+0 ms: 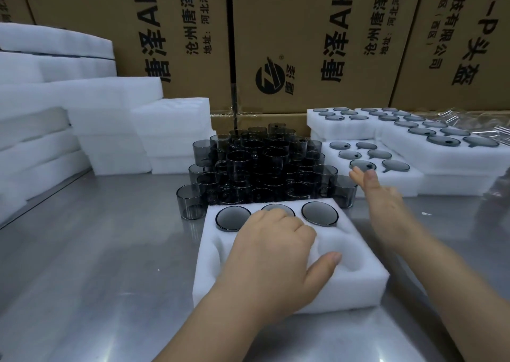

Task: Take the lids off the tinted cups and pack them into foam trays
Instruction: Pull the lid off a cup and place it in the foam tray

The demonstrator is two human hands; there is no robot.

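A white foam tray (356,284) lies on the steel table in front of me. Its far row holds three tinted cups: left (232,218), middle (277,210) and right (319,213). My left hand (273,251) rests on the tray with its fingers curled over the middle cup and the thumb spread on the foam. My right hand (378,193) hovers with straight fingers between the tray and the cup pile, holding nothing. A pile of stacked tinted cups (256,168) stands behind the tray. Foam trays with tinted lids (367,165) lie at the right.
Stacks of white foam blocks (116,130) fill the left and back left. Cardboard boxes (303,44) wall off the back. More lid-filled foam trays (441,141) and clear plastic (469,121) sit at the far right. Bare steel table (96,265) lies to the left.
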